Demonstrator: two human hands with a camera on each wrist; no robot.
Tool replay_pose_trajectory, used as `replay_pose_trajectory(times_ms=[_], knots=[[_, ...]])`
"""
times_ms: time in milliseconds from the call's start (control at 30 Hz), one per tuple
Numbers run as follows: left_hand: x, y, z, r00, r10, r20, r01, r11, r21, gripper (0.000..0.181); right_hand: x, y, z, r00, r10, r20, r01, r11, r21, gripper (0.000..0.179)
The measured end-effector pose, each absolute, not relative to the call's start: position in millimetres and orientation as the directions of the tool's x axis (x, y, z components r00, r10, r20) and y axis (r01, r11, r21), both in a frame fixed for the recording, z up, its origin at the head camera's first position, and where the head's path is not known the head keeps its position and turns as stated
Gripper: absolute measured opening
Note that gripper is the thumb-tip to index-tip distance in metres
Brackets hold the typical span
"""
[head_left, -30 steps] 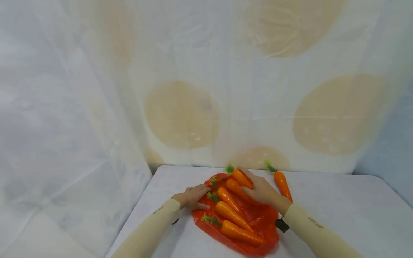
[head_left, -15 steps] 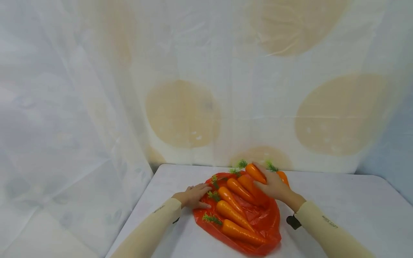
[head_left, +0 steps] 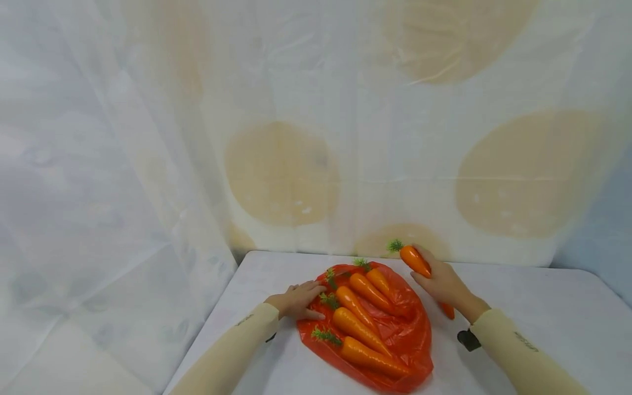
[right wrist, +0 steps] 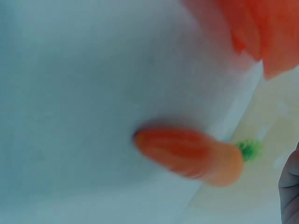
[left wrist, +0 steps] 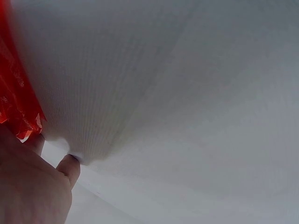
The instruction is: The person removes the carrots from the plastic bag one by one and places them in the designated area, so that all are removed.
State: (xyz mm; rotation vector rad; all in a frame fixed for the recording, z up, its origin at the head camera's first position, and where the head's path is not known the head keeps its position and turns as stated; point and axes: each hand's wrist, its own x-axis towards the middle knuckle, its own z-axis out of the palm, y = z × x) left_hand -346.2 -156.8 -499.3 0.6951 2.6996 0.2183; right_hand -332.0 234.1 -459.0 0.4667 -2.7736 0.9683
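Note:
In the head view my right hand grips an orange carrot with a green leafy top, to the right of a red plastic bag. Beneath that hand lies another carrot, its tip showing; the right wrist view has this loose carrot on the white table. My left hand rests on the bag's left edge with fingers extended. In the left wrist view, that hand touches the bag's border. Several carrots lie side by side on the bag, leafy ends to the left.
The white table runs back to a pale curtain with tan round shapes. Another whitish sheet hangs along the left side.
My right hand has lifted a carrot from the far end of the row and carried it rightward, off the bag and over the loose carrot. The left hand stays put.

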Motion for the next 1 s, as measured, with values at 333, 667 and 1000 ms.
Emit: replay_pose_trajectory(times_ms=[333, 667, 1000], knots=[[-345, -156, -500, -0.820, 0.490, -0.295, 0.435, 0.870, 0.234, 0.073, -335, 263, -466, -0.972, -0.155, 0.177, -0.230, 0.782, -0.579, 0.073], [-346, -158, -503, -0.817, 0.500, -0.288, 0.445, 0.863, 0.238, 0.073, -330, 274, -464, -0.980, -0.079, 0.184, -0.175, 0.786, -0.593, 0.076], [-347, -157, -502, -0.820, 0.492, -0.294, 0.439, 0.869, 0.230, 0.073, -328, 274, -465, -0.977, 0.020, 0.212, -0.100, 0.836, -0.539, 0.073]])
